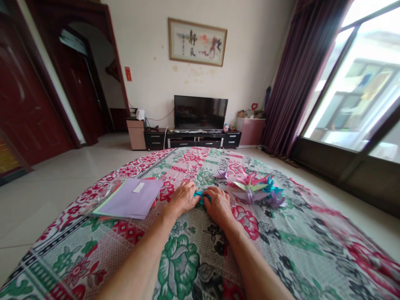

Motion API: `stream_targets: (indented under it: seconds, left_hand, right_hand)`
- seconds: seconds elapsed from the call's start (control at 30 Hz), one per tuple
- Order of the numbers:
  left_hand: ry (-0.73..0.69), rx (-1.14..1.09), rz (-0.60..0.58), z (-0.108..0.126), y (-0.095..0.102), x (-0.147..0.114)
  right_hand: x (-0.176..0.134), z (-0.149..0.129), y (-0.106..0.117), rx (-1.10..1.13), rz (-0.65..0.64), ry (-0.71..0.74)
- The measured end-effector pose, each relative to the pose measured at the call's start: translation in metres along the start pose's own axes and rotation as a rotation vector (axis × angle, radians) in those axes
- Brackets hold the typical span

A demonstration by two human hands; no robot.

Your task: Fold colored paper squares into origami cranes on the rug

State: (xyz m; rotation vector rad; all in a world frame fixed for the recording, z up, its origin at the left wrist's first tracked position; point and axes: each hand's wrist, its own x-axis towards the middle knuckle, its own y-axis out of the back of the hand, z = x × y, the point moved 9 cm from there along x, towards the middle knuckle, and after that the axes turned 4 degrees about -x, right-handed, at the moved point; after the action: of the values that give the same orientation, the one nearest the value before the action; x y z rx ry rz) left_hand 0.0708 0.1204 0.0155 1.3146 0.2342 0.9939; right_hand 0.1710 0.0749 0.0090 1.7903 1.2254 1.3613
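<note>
Both hands meet over a small piece of folded blue paper (204, 200) on the flowered tablecloth. My left hand (184, 196) has its fingers closed on the paper's left side. From the other side my right hand (218, 202) grips it, thumb pressed near the middle. Most of the paper is hidden under the fingers. Close by on the right lies a group of folded paper cranes (251, 183) in pink, green, blue and purple. A single pale purple crane (221, 173) sits a little behind my right hand. Left of my left hand is a stack of coloured paper sheets (128, 202), purple on top.
The round table wears a patterned tablecloth (178, 266). A small white slip (138, 187) rests on the sheets, and clear plastic wrapping (104, 193) shows at their left edge. Beyond the table stand a television (200, 112) and a low black cabinet (196, 141).
</note>
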Motion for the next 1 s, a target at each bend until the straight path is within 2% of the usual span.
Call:
stream_targets:
  seconds: [0.27,0.37,0.5,0.83,1.0]
  left_hand:
    - [0.005,-0.108,0.014,-0.005,-0.001,0.001]
    - [0.051,-0.170,0.033,-0.008,0.001,0.001]
    - [0.116,-0.270,-0.002,-0.009,0.001,0.000]
    - [0.070,-0.301,-0.008,0.004,0.012,0.003]
    - [0.045,-0.311,0.059,0.005,0.018,0.007]
  right_hand:
    - [0.004,0.001,-0.001,0.014,-0.023,-0.029]
    - [0.006,-0.001,0.001,0.094,0.015,0.011]
    - [0.007,0.001,0.006,0.239,0.081,0.037]
    - [0.009,0.014,0.010,0.382,0.063,-0.020]
    - [0.010,0.015,0.015,0.420,0.099,-0.040]
